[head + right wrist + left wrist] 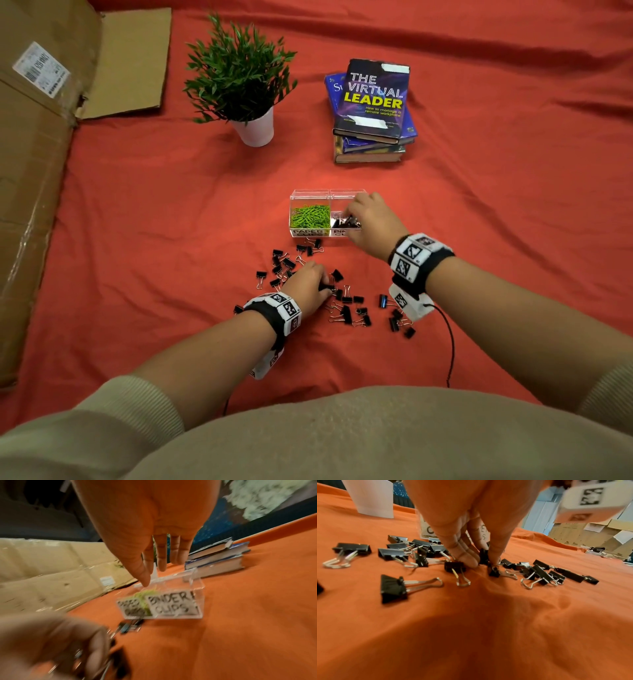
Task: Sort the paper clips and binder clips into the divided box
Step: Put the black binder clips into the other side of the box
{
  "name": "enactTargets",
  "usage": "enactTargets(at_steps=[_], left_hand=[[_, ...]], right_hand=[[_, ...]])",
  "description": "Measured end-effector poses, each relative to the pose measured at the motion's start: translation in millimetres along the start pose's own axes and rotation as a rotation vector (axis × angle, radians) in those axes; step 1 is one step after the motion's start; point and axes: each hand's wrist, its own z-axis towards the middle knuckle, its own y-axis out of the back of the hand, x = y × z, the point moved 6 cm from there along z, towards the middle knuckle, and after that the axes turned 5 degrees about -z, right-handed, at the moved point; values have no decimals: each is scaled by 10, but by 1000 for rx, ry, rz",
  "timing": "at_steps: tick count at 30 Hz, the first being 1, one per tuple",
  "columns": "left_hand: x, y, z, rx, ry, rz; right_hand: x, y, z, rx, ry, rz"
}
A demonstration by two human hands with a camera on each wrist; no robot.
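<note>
- Around the work area, a red cloth covers the surface; a potted plant and a stack of books stand beyond the box, well apart from the hands, and flattened cardboard lies along the left edge.
- Nearer, the clear divided box holds green paper clips in its left compartment and black clips in the right one, labelled for binder clips.
- Loose binder clips are scattered on the cloth between the box and the person, crowding round the left hand.
- Left hand is lowered into that scatter, palm down; in the left wrist view thumb and fingers pinch one upright black clip.
- Right hand reaches over the right compartment, wrist raised; its fingers point downward, straight and slightly apart, gripping nothing visible.
</note>
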Motion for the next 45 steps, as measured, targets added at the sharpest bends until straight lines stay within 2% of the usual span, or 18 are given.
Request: enactTargets(at_steps=[3,5,6,12,17,26,34,41,45], left_hand=[[-4,20,-15,-10,-15,-2],[-24,27,-23,-12,-24,15],[-32,31,-26,-13,-30,18],[-30,35,-35,-23,-40,29],[-16,35,-59,-16,-49,42],[-20,289,-94,19,-133,152],[-377,811,175,-152,-191,35],[-773,930,686,-185,-200,89],[-840,829,863,-112,-221,214]], right_hand=[[166,-423,-308,238,122,13],[169,-700,-464,370,132,14],[145,-791,-509,391,122,23],[13,-820,-571,290,52,187],[30,-853,-615,329,36,245],[232,-904,-666,375,58,121],[120,-882,-681,393,-36,100],[-228,-291,-433,145,-254,364],[-408,19,-128,56,-338,378]])
